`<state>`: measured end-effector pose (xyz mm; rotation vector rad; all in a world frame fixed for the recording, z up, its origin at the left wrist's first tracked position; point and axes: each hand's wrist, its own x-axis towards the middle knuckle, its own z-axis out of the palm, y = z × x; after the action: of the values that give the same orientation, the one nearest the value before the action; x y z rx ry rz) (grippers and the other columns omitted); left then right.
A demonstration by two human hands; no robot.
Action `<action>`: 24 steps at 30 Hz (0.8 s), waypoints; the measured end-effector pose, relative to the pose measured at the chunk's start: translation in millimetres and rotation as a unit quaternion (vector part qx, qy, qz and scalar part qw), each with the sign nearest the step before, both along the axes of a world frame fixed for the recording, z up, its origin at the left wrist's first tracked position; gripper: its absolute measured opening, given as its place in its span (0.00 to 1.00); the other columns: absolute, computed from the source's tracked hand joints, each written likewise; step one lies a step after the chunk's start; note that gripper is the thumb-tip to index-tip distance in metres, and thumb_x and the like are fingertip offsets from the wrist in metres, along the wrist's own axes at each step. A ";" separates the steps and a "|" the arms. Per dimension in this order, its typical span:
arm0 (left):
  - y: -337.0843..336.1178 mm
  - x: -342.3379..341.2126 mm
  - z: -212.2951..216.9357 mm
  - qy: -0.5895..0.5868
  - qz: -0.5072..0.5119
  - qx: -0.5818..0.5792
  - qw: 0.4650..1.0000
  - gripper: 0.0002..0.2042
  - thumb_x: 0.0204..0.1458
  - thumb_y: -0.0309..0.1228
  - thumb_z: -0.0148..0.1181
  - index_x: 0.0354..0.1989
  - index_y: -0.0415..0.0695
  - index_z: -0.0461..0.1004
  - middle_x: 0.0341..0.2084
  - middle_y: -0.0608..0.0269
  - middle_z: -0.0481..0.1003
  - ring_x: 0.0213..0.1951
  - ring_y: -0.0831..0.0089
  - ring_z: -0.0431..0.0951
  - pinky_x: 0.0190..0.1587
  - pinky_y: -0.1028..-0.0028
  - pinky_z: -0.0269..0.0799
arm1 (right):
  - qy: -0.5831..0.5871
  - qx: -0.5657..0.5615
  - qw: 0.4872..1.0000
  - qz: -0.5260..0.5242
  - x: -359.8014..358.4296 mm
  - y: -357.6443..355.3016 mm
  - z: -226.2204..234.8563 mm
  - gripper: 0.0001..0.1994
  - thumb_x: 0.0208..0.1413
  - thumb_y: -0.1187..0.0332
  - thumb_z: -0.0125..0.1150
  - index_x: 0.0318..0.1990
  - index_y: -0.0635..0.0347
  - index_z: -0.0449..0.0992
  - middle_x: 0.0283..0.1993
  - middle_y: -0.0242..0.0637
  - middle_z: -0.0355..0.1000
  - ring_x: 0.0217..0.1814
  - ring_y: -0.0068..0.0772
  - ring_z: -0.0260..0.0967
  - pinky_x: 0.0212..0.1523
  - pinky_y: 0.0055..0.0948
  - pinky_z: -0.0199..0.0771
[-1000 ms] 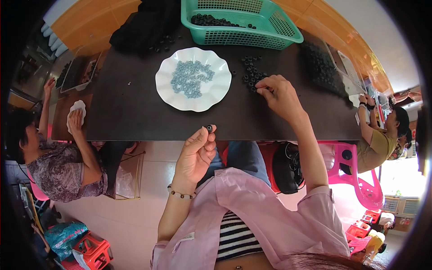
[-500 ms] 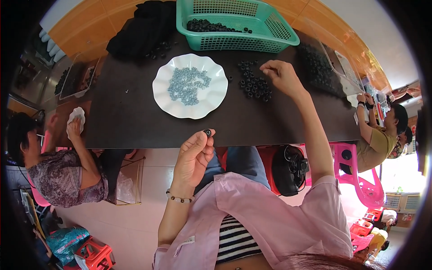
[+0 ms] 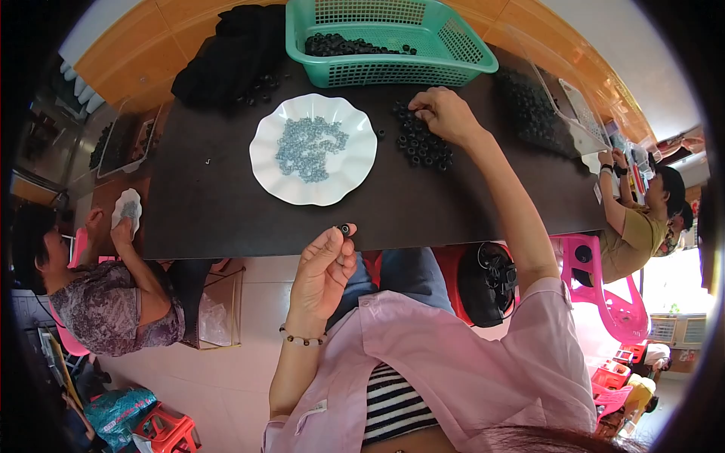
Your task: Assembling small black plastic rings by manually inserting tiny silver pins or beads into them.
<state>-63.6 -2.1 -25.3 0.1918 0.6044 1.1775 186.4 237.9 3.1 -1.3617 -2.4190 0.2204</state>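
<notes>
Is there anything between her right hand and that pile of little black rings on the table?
No. The right hand already rests on the pile of black rings, fingertips touching the top ones, with nothing visible between them. The white plate and green basket sit off to the sides.

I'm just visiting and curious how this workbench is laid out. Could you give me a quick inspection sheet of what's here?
Surface: dark table, mostly bare near its front edge.
Job's things: white plate holding small pale blue-grey rings; loose pile of small black rings to its right.
Clutter: green basket with more black parts at the back; black heap at back left; clear tray of dark parts at right.
Hands: left hand pinches one small black ring at the table edge; right hand rests fingertips on the black pile.
Cables: nothing seen.
Surroundings: other people seated left and right; pink plastic chair; tiled floor.
</notes>
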 end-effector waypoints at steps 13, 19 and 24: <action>3.4 0.8 1.0 -0.005 0.005 0.003 1.000 0.12 0.59 0.34 0.55 0.43 0.38 0.74 0.23 0.69 0.73 0.24 0.83 0.70 0.28 0.84 0.65 | 0.241 -0.127 0.961 -0.053 11.3 -23.3 10.5 0.09 0.52 0.73 0.62 0.42 0.64 0.77 0.30 0.27 0.72 0.32 0.14 0.66 0.35 0.18 0.68; 0.8 0.7 0.7 -0.007 0.012 -0.003 1.000 0.12 0.58 0.34 0.56 0.43 0.37 0.74 0.23 0.69 0.73 0.24 0.83 0.70 0.27 0.84 0.65 | 0.325 -0.181 0.927 -0.038 16.3 -56.8 24.1 0.12 0.57 0.71 0.56 0.48 0.62 0.76 0.34 0.30 0.76 0.35 0.15 0.68 0.39 0.17 0.68; 0.7 7.3 5.7 0.011 0.017 -0.008 1.000 0.11 0.58 0.32 0.57 0.43 0.36 0.74 0.24 0.69 0.73 0.25 0.83 0.70 0.27 0.85 0.66 | 0.401 -0.228 0.887 -0.036 5.9 -105.4 38.0 0.12 0.58 0.69 0.55 0.47 0.64 0.76 0.37 0.36 0.78 0.37 0.17 0.70 0.39 0.19 0.70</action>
<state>-56.3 -1.4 -19.7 0.1802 0.6383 1.2046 192.2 132.4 41.1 -1.1849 -1.6534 1.1433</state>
